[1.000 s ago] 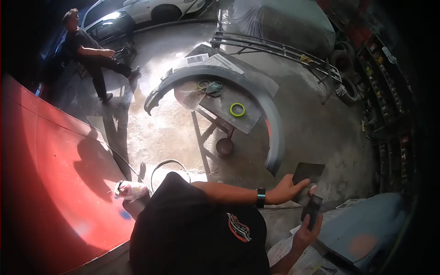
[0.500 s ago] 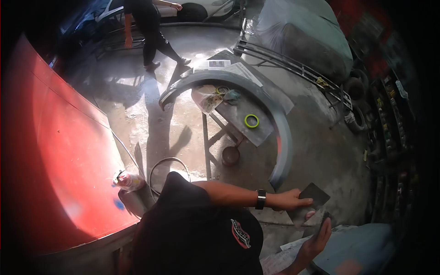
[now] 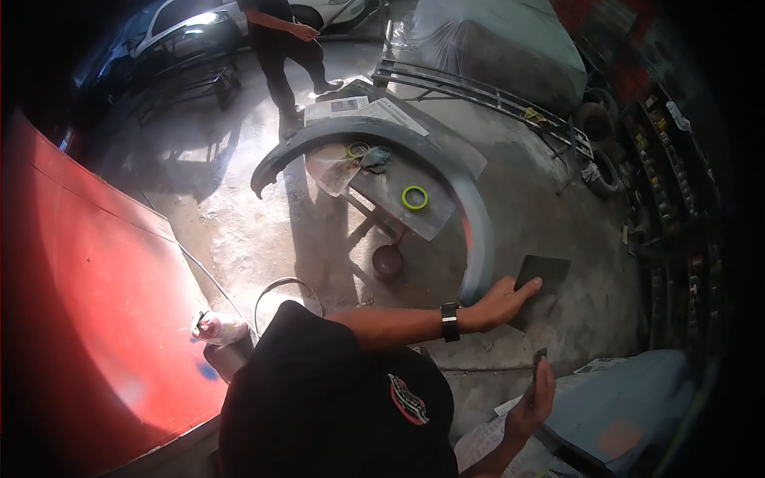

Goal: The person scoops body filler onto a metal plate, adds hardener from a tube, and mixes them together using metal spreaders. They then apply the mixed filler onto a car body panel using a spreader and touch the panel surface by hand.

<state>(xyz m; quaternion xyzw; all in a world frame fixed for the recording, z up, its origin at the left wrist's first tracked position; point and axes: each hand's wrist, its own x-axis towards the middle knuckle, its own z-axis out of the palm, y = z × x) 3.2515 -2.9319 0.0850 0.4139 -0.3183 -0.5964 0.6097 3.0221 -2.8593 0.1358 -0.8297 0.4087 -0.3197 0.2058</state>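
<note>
A: Hand states, quickly?
B: A dark sheet (image 3: 551, 272) is gripped by the left hand (image 3: 502, 305), along one side. A dark block (image 3: 540, 355) is held nearly edge-on in the right hand (image 3: 534, 405) (finger placement partly hidden, so firmness can't be told). Sheet and block are held apart.
A: Main risk?
B: The sheet could be bent or dropped if that one-sided grip were eased, as its far side is left unsupported. The block could be lost if the right fingers were slackened; the blue-grey panel (image 3: 629, 402) near that hand might be marked.
A: And the grey arch (image 3: 478, 255)?
B: Its lower end is seen just beside the left hand (contact can't be told). If it were knocked, the arch might be shifted on the table (image 3: 396, 189), past which that end reaches.
</note>
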